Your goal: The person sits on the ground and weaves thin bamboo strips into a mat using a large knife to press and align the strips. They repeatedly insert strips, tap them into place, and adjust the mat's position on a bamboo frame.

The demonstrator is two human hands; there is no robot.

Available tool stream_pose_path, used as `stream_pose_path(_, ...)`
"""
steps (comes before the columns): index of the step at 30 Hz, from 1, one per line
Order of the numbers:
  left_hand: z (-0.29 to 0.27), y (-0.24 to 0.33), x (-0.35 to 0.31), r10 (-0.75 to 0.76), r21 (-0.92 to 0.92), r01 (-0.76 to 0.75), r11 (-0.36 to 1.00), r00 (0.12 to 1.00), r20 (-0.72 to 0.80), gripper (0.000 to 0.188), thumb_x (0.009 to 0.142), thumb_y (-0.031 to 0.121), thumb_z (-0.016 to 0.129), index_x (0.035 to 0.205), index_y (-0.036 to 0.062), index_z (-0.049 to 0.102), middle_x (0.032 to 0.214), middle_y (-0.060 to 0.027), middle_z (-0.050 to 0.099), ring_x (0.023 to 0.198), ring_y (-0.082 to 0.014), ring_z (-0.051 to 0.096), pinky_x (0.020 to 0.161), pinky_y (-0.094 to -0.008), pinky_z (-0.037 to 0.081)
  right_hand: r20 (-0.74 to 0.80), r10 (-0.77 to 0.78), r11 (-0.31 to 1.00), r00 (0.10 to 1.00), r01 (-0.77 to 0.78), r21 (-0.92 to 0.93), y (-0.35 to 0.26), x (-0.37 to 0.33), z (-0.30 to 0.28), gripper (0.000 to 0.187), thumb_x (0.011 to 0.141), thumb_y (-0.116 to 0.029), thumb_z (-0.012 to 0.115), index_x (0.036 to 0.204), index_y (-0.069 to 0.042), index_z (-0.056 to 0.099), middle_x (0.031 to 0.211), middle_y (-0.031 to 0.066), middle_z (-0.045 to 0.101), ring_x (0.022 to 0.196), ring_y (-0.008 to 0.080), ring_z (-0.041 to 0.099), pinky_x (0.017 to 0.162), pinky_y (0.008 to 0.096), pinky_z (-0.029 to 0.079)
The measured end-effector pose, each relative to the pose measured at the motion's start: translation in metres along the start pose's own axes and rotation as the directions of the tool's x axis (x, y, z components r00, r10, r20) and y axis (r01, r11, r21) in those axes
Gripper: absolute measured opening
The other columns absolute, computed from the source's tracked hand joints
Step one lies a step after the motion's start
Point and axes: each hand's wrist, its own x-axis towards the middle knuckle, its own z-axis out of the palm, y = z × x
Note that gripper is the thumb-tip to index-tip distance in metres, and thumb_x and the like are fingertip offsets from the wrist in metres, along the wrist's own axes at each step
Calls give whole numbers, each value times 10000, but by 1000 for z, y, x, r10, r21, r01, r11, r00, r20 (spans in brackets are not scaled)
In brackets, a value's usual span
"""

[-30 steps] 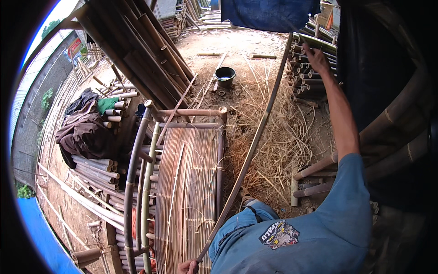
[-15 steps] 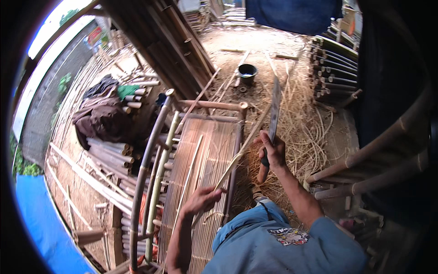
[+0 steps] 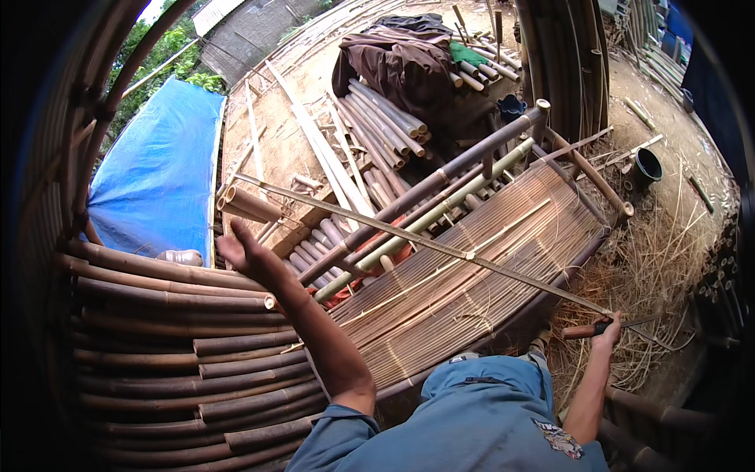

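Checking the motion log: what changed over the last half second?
Left hand let go of the bamboo strip, moved left, open; the strip swung left, now crossing the slatted bench. View turned left. Right hand still grips the knife; bench and brown cloth stayed put.

the right hand (image 3: 606, 331) covers part of the knife (image 3: 580, 332), and the lower edge crops the blue shirt (image 3: 472, 417).
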Motion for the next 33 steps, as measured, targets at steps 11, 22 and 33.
stream_pose_path(11, 74, 84, -15, 337, -705, 704, 86, 645, 686, 371, 982, 271, 507, 670, 123, 372, 651, 33, 296, 514, -74, 248, 476, -230, 270, 131, 193, 976, 972, -176, -127, 22, -23, -51, 257, 912, -277, 644, 949, -65, 502, 745, 77, 606, 574, 160, 550, 497, 325, 485)
stream_pose_path(22, 97, 311, -302, 558, -633, 774, -8, 529, 640, 521, 1000, 458, 355, 593, 139, 294, 611, 0, 275, 531, -114, 226, 428, -258, 183, 290, 52, 948, 956, 44, -314, -64, -132, -239, 451, 998, -279, 485, 1374, -33, 442, 769, 95, 637, 640, 165, 616, 584, 340, 539)
stream_pose_path(33, 59, 344, -504, 592, -655, 720, 229, 432, 681, 608, 928, 647, 383, 617, 129, 310, 652, -14, 316, 487, -101, 294, 378, -208, 240, 549, -421, 270, 722, 677, -684, -177, -191, -218, 320, 979, -286, 503, 797, -25, 539, 637, 193, 577, 583, 364, 616, 521, 454, 472)
